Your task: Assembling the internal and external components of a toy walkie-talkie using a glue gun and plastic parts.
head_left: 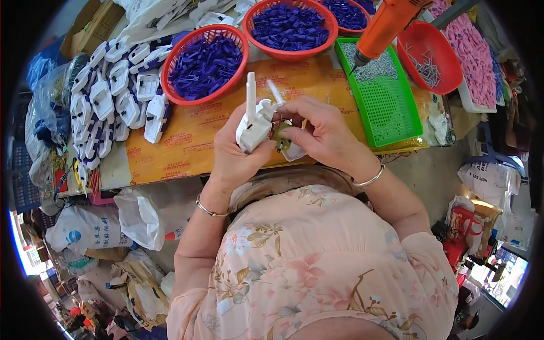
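In front of my chest, just over the table's near edge, my left hand (233, 152) is closed round a white plastic housing (254, 130) with a tall white post standing up from it. My right hand (327, 131) is close on its right side, thumb and fingers pinching a small yellow-green flat part (281, 134), perhaps a circuit board. The part lies against the housing's open side; its seating is hidden by my fingers. A second thin white piece (275, 92) sticks up beside my right fingertips. Below the thumb shows some whitish plastic, partly covered.
An orange power screwdriver (385, 28) hangs point-down over a green tray (391, 113) of small screws. Red baskets (245, 62) hold purple parts; a red bowl (455, 71) holds metal pins. White housings (118, 78) are piled at left, pink parts (467, 56) at far right.
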